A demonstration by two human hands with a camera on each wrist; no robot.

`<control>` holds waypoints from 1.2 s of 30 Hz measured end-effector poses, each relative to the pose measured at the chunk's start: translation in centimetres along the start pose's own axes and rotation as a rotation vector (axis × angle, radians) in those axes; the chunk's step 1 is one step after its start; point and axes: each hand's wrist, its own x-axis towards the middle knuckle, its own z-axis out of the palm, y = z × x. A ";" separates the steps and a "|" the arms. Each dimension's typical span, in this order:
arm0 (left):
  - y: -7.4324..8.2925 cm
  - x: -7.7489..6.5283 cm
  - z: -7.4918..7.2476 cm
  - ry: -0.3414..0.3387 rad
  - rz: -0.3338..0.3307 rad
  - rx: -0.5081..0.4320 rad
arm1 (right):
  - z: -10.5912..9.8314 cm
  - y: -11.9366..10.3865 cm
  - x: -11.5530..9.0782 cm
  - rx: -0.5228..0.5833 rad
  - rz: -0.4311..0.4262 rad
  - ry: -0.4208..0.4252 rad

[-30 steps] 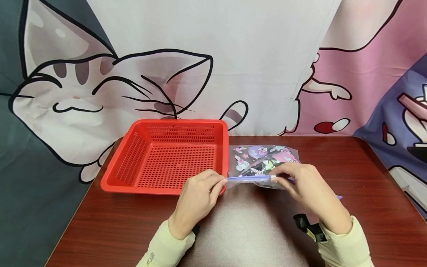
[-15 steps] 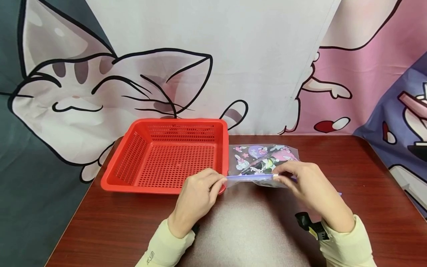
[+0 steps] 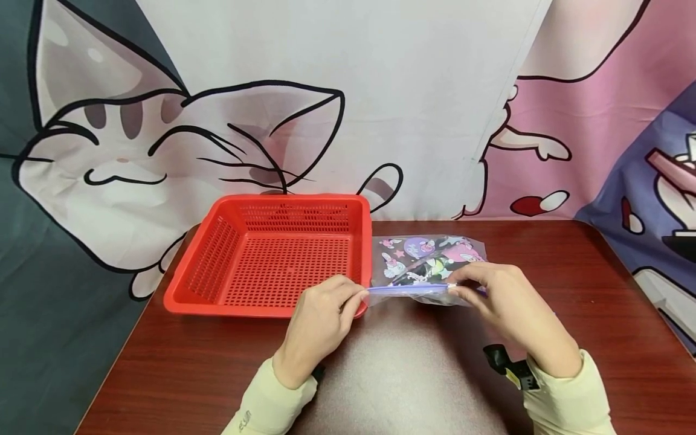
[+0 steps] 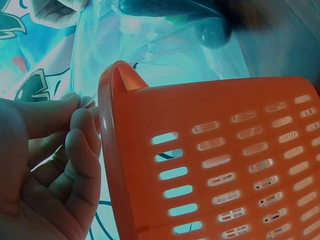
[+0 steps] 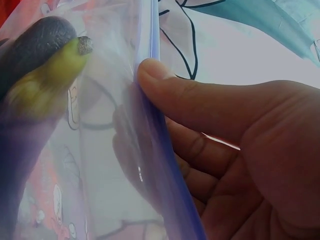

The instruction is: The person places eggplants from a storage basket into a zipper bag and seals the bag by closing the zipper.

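Observation:
A clear zip bag (image 3: 399, 260) printed with pink and purple cartoon figures lies on the table, its purple zip strip (image 3: 405, 290) facing me. My left hand (image 3: 326, 326) pinches the strip's left end, close beside the basket's front right corner. Farther right along the strip, my right hand (image 3: 500, 308) pinches it between thumb and fingers, at a small white piece that looks like the slider. Through the plastic in the right wrist view show a dark, rounded, long thing (image 5: 42, 42) and a yellow-green thing (image 5: 50, 80) with a brown stub, like a banana.
A red perforated plastic basket (image 3: 228, 309) stands left of the bag, touching or nearly touching it. The brown wooden table (image 3: 544, 260) reaches back to a cartoon-printed curtain (image 3: 435, 121). A black wrist strap with a camera (image 3: 511, 368) sits on the right wrist.
My right hand has slid a little to the right along the zip strip, with the white piece at its fingertips. My left hand has kept its place at the left end.

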 end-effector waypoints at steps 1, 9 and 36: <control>0.0 0.0 0.0 0.001 0.000 0.002 | 0.0 0.0 0.0 -0.001 -0.001 0.000; 0.2 0.2 -0.1 -0.011 -0.002 0.010 | -0.1 0.4 -0.3 -0.008 -0.005 0.002; 0.3 0.0 0.0 -0.001 0.001 0.013 | -0.6 1.2 -1.3 -0.016 0.015 0.004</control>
